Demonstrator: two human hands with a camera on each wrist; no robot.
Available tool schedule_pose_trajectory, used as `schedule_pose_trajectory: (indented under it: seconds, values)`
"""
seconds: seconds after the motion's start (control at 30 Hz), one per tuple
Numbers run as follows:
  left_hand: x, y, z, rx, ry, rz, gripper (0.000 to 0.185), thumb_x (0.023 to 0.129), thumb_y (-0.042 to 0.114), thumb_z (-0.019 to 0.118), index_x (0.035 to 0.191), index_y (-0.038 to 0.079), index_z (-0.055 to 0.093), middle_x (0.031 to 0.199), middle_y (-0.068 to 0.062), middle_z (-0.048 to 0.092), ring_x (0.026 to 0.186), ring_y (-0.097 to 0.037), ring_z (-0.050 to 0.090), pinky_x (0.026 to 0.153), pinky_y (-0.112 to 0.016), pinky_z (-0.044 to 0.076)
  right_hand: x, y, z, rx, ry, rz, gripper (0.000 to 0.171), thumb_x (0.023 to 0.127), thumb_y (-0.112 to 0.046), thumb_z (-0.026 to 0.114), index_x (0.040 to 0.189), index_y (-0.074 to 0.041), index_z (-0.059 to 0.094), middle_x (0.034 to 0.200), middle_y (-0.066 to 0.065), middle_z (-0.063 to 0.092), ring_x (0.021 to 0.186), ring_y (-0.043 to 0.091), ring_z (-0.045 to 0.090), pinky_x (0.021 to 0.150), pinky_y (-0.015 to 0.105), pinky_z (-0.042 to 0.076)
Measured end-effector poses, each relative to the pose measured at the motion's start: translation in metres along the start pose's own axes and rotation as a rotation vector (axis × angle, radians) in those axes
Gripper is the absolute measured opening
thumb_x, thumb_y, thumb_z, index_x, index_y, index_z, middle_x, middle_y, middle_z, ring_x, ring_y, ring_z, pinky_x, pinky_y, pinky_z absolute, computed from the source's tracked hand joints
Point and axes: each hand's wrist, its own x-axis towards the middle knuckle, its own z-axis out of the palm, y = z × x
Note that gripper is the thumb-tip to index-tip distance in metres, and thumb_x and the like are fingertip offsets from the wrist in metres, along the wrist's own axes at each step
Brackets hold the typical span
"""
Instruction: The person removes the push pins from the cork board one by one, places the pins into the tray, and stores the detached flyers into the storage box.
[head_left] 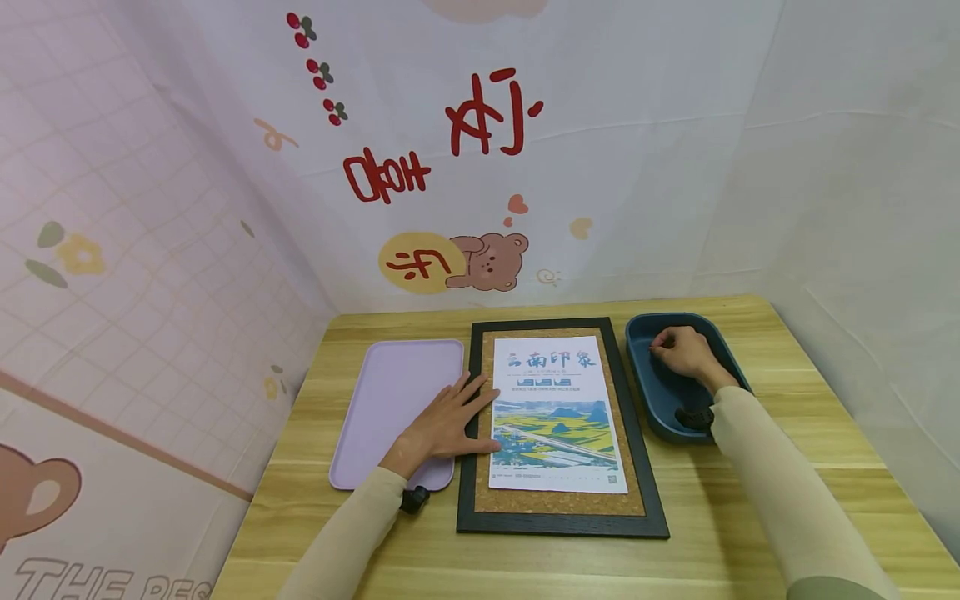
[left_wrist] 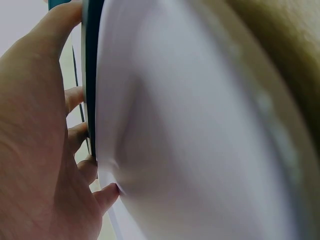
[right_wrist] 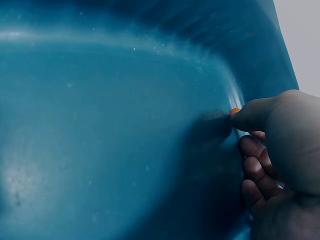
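Fingers spread, the left hand (head_left: 442,425) rests on the black-framed cork board (head_left: 558,503) and the white printed paper poster (head_left: 555,417) lying there — apparently steadying both — while the right hand (head_left: 690,353) pinches a small orange object (right_wrist: 235,111) inside the rounded blue tray (head_left: 662,393).

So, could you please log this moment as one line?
left hand: at left edge of poster | right hand: pinches orange item inside blue bin | poster: on corkboard | purple tray: beside corkboard
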Motion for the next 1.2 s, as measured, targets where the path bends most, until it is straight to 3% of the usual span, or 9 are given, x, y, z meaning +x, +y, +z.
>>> schedule_pose_trajectory:
  seconds: [0.2,0.43,0.6,0.87,1.2]
  values:
    - [-0.0004,-0.0003,-0.0005,-0.007,0.011,0.007,0.100,0.101,0.076,0.070,0.181,0.029,0.033,0.192,-0.007,0.017,0.180,-0.042,0.009,0.139,-0.073,0.023,0.0013,0.0020,0.0003,0.001,0.002,-0.005,0.020,0.110,-0.018,0.070,0.111,0.000,0.078,0.117,0.025,0.081,0.106,0.039,0.076,0.083,0.043,0.060]
    - [-0.0014,0.0006,-0.0020,-0.012,0.012,0.009,0.099,0.101,0.076,0.070,0.180,0.029,0.033,0.192,-0.008,0.017,0.180,-0.043,0.009,0.139,-0.074,0.023,-0.0009,-0.0001,-0.0006,0.006,-0.005,-0.007,0.020,0.109,-0.016,0.070,0.115,0.001,0.078,0.119,0.026,0.082,0.107,0.041,0.077,0.084,0.044,0.061]
    - [-0.0016,0.0013,-0.0023,-0.018,0.013,0.011,0.099,0.101,0.075,0.070,0.180,0.029,0.034,0.192,-0.008,0.018,0.179,-0.043,0.010,0.139,-0.074,0.023,-0.0026,-0.0012,-0.0003,0.016,-0.016,-0.013,0.022,0.109,-0.013,0.070,0.121,0.004,0.077,0.122,0.029,0.080,0.108,0.043,0.077,0.089,0.053,0.063]
    - [-0.0003,0.0008,-0.0002,-0.012,0.015,0.007,0.098,0.101,0.075,0.071,0.180,0.030,0.035,0.192,-0.008,0.018,0.179,-0.043,0.010,0.138,-0.074,0.024,-0.0008,0.0009,0.0000,0.005,-0.014,-0.015,0.027,0.108,-0.014,0.071,0.126,0.006,0.074,0.124,0.032,0.076,0.108,0.044,0.075,0.090,0.055,0.062]
    - [-0.0003,0.0000,0.0005,-0.015,0.019,0.008,0.098,0.101,0.075,0.070,0.180,0.029,0.034,0.192,-0.008,0.018,0.180,-0.043,0.010,0.139,-0.074,0.023,-0.0010,0.0013,-0.0051,-0.010,-0.052,-0.002,0.040,0.106,-0.018,0.075,0.137,0.007,0.071,0.135,0.037,0.070,0.122,0.054,0.069,0.099,0.065,0.058]
